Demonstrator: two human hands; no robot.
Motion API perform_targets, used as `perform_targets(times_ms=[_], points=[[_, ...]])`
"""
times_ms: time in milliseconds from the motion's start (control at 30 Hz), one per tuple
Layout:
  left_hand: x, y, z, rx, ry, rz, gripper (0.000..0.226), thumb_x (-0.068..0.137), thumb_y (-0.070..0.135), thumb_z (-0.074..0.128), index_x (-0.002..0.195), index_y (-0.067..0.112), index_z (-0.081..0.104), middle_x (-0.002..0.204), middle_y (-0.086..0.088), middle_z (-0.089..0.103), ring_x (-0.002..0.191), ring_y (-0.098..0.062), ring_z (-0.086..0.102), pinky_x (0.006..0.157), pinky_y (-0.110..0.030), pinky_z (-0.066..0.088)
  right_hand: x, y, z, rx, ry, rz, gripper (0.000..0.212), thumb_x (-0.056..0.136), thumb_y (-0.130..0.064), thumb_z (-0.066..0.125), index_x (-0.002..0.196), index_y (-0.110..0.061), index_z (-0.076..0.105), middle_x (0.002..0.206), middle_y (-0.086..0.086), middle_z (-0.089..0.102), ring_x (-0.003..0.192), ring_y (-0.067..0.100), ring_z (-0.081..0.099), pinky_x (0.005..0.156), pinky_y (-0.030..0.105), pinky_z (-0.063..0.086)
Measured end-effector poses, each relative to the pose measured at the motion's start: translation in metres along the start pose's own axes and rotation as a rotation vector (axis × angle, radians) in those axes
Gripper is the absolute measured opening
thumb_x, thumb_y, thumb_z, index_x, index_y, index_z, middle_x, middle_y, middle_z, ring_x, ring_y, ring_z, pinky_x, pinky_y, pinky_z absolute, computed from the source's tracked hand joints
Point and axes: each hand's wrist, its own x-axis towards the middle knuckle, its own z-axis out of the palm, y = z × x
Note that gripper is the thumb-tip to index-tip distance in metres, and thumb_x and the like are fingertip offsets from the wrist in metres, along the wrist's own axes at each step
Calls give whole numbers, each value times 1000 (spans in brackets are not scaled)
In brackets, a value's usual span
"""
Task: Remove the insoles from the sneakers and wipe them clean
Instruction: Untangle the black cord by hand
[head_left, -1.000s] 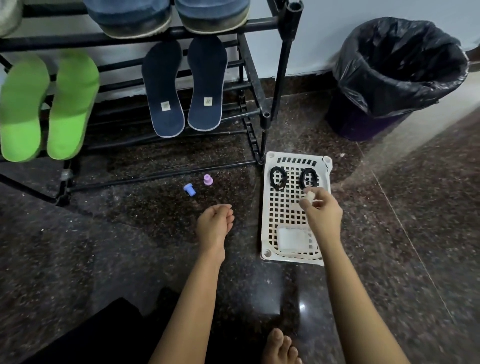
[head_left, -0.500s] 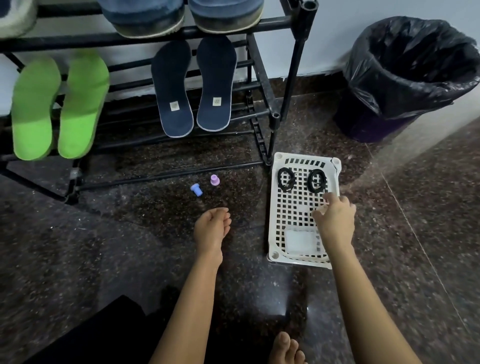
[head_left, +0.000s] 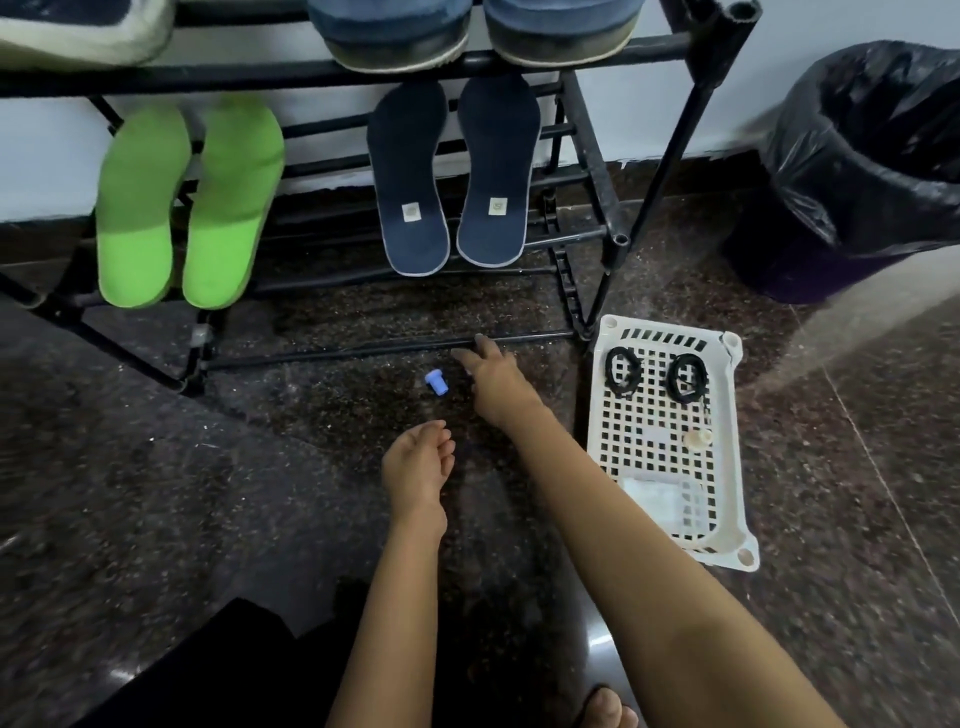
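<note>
Right hand (head_left: 491, 376) reaches low across the floor, fingers stretched and holding nothing; left hand (head_left: 415, 470) lies loosely curled and empty, nearer the body. Black shoe rack (head_left: 234, 78) carries blue sneakers (head_left: 395, 31) on its top rail. Below, two green insoles (head_left: 140, 208) and two navy insoles (head_left: 410, 176) lean on the lower bars. White basket (head_left: 649, 431) sits to the right. Blue cap (head_left: 432, 382) lies just beside the right hand.

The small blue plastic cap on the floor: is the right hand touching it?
Apart. Head view shows bare floor between the blue cap and the right hand.
</note>
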Motion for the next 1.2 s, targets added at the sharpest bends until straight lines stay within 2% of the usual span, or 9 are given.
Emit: perform_targets(times_ms=[67, 167, 267, 433, 567, 767, 1000, 1100, 1200], points=[[0, 1, -1, 5, 0, -2, 15, 99, 15, 55, 93, 16, 69, 90, 0, 69, 81, -8, 64, 64, -19, 48, 10, -6, 3, -92, -54, 7, 63, 90, 7, 43, 146, -18, 31, 156, 12, 9, 138, 41, 18, 105, 50, 38], [-2, 1, -2, 7, -14, 0, 16, 99, 14, 54, 92, 17, 68, 91, -1, 69, 81, -9, 64, 64, -18, 48, 8, -6, 9, -197, -11, 4, 44, 90, 7, 44, 133, -5, 43, 142, 18, 28, 126, 39, 37, 98, 45, 45], [-5, 0, -3, 3, -46, 0, 16, 99, 13, 54, 90, 17, 67, 89, -1, 68, 80, -8, 63, 64, -18, 49, -10, -1, 10, -151, 77, 38, 31, 91, 4, 44, 120, -3, 53, 128, 18, 42, 111, 36, 52, 89, 43, 47], [-10, -4, 2, 54, -109, -1, 17, 99, 13, 53, 88, 16, 66, 84, 1, 66, 76, -8, 62, 62, -16, 50, -65, 26, 5, 192, 516, 164, 18, 87, 0, 51, 99, -7, 63, 110, 16, 55, 82, 36, 63, 75, 43, 55], [-18, -11, 6, 131, -163, -7, 14, 99, 14, 54, 92, 16, 66, 86, 1, 66, 77, -8, 61, 64, -16, 51, -110, 72, -13, 243, 734, 355, 20, 87, -1, 50, 99, -3, 66, 95, 18, 59, 74, 33, 58, 67, 33, 47], [-24, -16, 11, 166, -202, -35, 14, 99, 14, 54, 93, 16, 66, 88, 0, 65, 78, -8, 60, 66, -17, 50, -121, 117, -16, 166, 595, 589, 19, 91, -8, 48, 100, 0, 63, 94, 23, 62, 76, 35, 57, 64, 33, 41], [-18, -13, 6, 156, -188, -39, 12, 98, 14, 56, 93, 15, 66, 87, 0, 65, 77, -8, 60, 66, -18, 50, -123, 113, -16, 136, 522, 629, 22, 88, -6, 52, 108, 1, 61, 104, 22, 60, 83, 37, 59, 69, 39, 50], [-11, -11, -1, 144, -158, -41, 12, 99, 14, 55, 94, 15, 66, 88, 0, 66, 78, -9, 61, 67, -18, 50, -126, 85, -24, 65, 584, 606, 31, 84, -2, 57, 115, -1, 54, 115, 19, 51, 88, 37, 56, 65, 36, 42], [-1, -8, -10, 114, -111, -40, 13, 99, 13, 53, 99, 12, 66, 88, 0, 66, 78, -9, 61, 65, -18, 49, -109, 30, -21, 145, 603, 387, 36, 83, -2, 61, 119, -6, 56, 119, 12, 51, 92, 28, 59, 72, 31, 47]])
